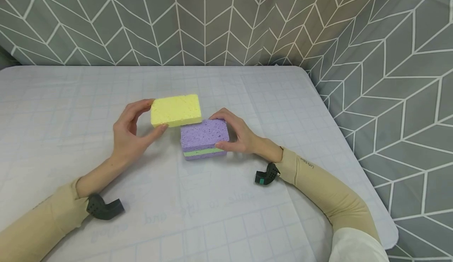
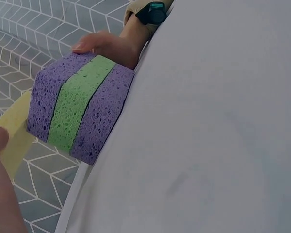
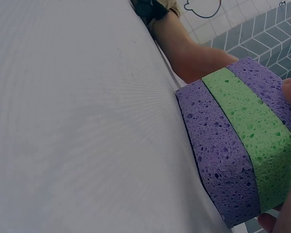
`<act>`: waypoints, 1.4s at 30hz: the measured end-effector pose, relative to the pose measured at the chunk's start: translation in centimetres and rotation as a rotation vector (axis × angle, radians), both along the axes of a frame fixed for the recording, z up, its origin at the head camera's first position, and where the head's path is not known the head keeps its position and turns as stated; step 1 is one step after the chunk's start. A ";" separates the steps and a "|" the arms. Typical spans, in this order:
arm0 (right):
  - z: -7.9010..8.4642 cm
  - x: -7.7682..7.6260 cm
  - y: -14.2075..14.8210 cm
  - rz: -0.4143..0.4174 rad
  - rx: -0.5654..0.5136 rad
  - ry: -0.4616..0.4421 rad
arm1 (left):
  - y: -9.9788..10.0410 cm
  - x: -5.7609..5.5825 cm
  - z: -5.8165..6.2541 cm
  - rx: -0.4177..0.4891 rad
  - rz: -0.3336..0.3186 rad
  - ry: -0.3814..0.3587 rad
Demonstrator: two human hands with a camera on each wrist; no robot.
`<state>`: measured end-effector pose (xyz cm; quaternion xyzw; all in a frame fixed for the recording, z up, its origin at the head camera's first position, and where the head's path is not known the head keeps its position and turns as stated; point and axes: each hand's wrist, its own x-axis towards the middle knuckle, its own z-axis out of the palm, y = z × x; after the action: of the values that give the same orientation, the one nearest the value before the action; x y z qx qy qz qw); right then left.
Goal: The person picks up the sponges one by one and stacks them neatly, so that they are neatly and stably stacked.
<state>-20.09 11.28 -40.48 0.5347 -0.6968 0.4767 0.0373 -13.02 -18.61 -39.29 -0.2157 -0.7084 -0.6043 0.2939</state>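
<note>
My left hand [image 1: 129, 130] pinches a yellow sponge [image 1: 175, 109] by its left end, thumb at the near edge and fingers at the far one. The yellow sponge is raised, its right end overlapping the back left corner of a sponge stack in the head view. That stack has a purple sponge [image 1: 204, 133] on top, a light green sponge [image 2: 82, 104] in the middle and another purple sponge [image 3: 218, 155] at the bottom, on the table. My right hand [image 1: 242, 134] grips the upper purple sponge at its right end, thumb in front, fingers behind.
A white cloth with a faint grid and lettering covers the table [image 1: 226, 222]. Grey curtains [image 1: 191, 22] with white chevron lines hang behind and along the right side. A dark camera sits on each wrist, such as the right wrist camera [image 1: 267, 174].
</note>
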 end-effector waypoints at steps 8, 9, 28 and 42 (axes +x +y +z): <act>0.0 -0.1 0.0 0.013 0.004 -0.009 | 1.6 1.5 1.8 -0.031 -0.051 0.065; -0.1 -0.1 0.0 0.019 0.004 -0.013 | 1.7 1.6 1.8 -0.033 -0.056 0.067; 0.1 0.1 0.0 0.000 0.028 -0.004 | 3.0 2.4 1.9 -0.014 -0.087 0.094; -0.1 -0.1 0.2 0.013 0.039 -0.032 | 4.0 3.3 1.9 -0.048 -0.096 0.038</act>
<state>-20.21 11.48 -40.56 0.5324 -0.7029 0.4716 0.0125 -9.75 -14.65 -37.41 -0.2681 -0.7058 -0.5964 0.2726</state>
